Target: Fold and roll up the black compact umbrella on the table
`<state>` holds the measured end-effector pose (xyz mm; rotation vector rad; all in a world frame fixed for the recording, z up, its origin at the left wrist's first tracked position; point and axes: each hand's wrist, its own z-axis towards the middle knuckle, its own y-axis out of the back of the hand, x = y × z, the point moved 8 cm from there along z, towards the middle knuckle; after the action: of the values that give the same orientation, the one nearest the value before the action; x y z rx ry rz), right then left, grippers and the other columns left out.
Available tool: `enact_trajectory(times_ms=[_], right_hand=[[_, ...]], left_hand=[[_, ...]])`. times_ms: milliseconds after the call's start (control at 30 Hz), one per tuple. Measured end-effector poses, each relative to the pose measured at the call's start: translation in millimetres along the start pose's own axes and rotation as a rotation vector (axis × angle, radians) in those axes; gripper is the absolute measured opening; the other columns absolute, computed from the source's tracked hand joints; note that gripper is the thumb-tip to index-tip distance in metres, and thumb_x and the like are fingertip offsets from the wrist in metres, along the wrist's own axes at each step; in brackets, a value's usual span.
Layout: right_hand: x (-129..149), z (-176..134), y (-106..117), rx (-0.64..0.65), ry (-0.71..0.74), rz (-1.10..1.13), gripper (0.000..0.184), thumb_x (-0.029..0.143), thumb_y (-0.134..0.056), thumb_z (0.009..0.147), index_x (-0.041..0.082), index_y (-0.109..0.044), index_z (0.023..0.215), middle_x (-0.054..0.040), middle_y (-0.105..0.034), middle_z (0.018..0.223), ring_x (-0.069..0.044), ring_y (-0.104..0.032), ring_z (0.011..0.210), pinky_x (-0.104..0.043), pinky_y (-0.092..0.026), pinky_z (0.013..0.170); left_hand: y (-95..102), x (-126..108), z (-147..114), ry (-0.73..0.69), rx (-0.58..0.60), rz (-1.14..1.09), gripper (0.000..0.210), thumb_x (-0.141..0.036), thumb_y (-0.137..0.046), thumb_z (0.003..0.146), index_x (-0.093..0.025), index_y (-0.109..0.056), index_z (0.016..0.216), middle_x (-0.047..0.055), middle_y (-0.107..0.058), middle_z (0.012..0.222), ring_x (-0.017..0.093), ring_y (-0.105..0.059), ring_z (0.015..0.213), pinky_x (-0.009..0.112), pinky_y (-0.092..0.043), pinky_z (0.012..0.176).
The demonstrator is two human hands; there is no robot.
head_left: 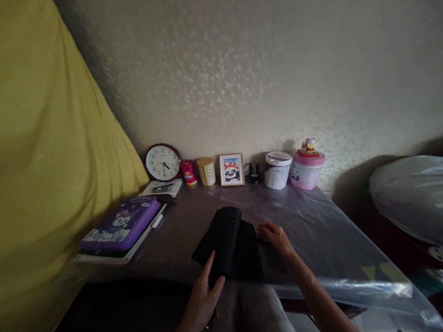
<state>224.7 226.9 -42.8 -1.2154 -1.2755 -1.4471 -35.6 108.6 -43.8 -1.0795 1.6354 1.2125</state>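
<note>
A piece of smooth black fabric (225,241), folded over with a rounded bulge along its middle, lies at the front edge of the table. I cannot make out what kind of article it is. My left hand (205,294) rests at its near left side, index finger stretched along the fabric and thumb apart at the lower edge. Just beyond the fabric's right edge is my right hand (274,234), low over the table with its fingers curled together. Something dark shows under those fingers, too dim to name.
A purple pencil case (121,224) lies on books at the left, beside a yellow curtain (59,143). Along the wall stand a round clock (163,162), a pink can (188,173), a yellow canister (206,171), a framed panda picture (231,170) and two tubs (278,171). Plastic covers the table (327,244).
</note>
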Motion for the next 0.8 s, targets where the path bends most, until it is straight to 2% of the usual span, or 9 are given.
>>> enact_trajectory(times_ms=[100,267,433,500,567,600,667,733,800], right_hand=[[7.7,-6.4,-1.7,-0.006,0.063,-0.121,0.025,0.031,-0.053,0.075,0.017,-0.067,0.091,-0.005,-0.072,0.082,-0.021,-0.068,0.078,-0.034,-0.055,0.07],[30.9,-22.6,-15.8,0.026,0.322,-0.373,0.026,0.022,-0.047,0.08,0.023,-0.069,0.095,-0.0042,-0.072,0.097,-0.021,-0.065,0.092,-0.038,-0.049,0.087],[38.2,-65.8,-42.4,0.227,0.533,-0.506,0.025,0.019,-0.049,0.082,0.023,-0.07,0.095,-0.0054,-0.07,0.106,-0.022,-0.06,0.105,-0.04,-0.043,0.095],[42.4,-85.4,-48.8,0.338,0.568,-0.503,0.024,0.023,-0.048,0.086,0.024,-0.071,0.091,-0.0048,-0.07,0.105,-0.022,-0.061,0.104,-0.038,-0.043,0.094],[46.2,-96.1,-47.9,0.414,0.538,-0.462,0.026,0.027,-0.046,0.088,0.025,-0.071,0.09,-0.0023,-0.072,0.097,-0.02,-0.065,0.094,-0.033,-0.047,0.086],[47.2,-95.8,-43.5,0.406,0.501,-0.44,0.026,0.028,-0.045,0.089,0.026,-0.071,0.089,-0.0012,-0.073,0.091,-0.019,-0.066,0.087,-0.03,-0.049,0.08],[46.0,-85.4,-27.8,0.289,0.406,-0.416,0.027,0.03,-0.045,0.088,0.025,-0.071,0.09,-0.0008,-0.073,0.084,-0.018,-0.067,0.077,-0.028,-0.05,0.071],[40.3,-70.0,-11.1,0.129,0.322,-0.429,0.025,0.028,-0.046,0.084,0.025,-0.071,0.09,-0.002,-0.073,0.084,-0.02,-0.067,0.077,-0.029,-0.05,0.071],[31.8,-56.0,-2.0,0.02,0.255,-0.449,0.025,0.024,-0.047,0.08,0.025,-0.07,0.09,-0.0029,-0.073,0.082,-0.021,-0.068,0.079,-0.031,-0.05,0.074]], left_hand=[[0.1,1.4,-1.2,0.057,-0.015,-0.039,0.074,-0.044,-0.049,0.084,-0.027,-0.013,0.146,-0.011,-0.041,0.049,0.01,-0.043,0.036,0.019,-0.04,0.034],[2.9,8.7,2.0,0.099,-0.022,-0.073,0.075,-0.046,-0.05,0.083,-0.03,-0.012,0.145,-0.011,-0.045,0.05,0.008,-0.044,0.033,0.017,-0.038,0.033],[5.5,8.2,2.1,0.146,-0.002,-0.13,0.086,-0.055,-0.054,0.078,-0.029,-0.008,0.146,-0.011,-0.049,0.049,0.008,-0.046,0.031,0.015,-0.034,0.032],[6.9,6.0,1.3,0.163,0.006,-0.155,0.09,-0.057,-0.055,0.076,-0.027,-0.007,0.146,-0.011,-0.051,0.049,0.008,-0.047,0.031,0.015,-0.033,0.032],[7.9,4.1,0.8,0.17,0.019,-0.179,0.093,-0.059,-0.056,0.074,-0.026,-0.007,0.146,-0.01,-0.052,0.049,0.008,-0.047,0.031,0.015,-0.032,0.033],[8.3,3.9,0.7,0.172,0.024,-0.19,0.094,-0.06,-0.056,0.074,-0.026,-0.007,0.146,-0.01,-0.052,0.049,0.008,-0.048,0.031,0.014,-0.032,0.033],[9.6,5.4,1.2,0.178,0.023,-0.206,0.093,-0.061,-0.056,0.073,-0.027,-0.008,0.146,-0.01,-0.053,0.049,0.008,-0.048,0.031,0.014,-0.032,0.032],[10.8,8.0,2.5,0.178,0.024,-0.223,0.092,-0.062,-0.055,0.074,-0.028,-0.009,0.146,-0.01,-0.054,0.049,0.009,-0.048,0.031,0.015,-0.031,0.031],[11.8,10.2,4.3,0.176,0.04,-0.247,0.091,-0.062,-0.054,0.074,-0.029,-0.008,0.146,-0.009,-0.054,0.049,0.01,-0.048,0.031,0.016,-0.031,0.031]])
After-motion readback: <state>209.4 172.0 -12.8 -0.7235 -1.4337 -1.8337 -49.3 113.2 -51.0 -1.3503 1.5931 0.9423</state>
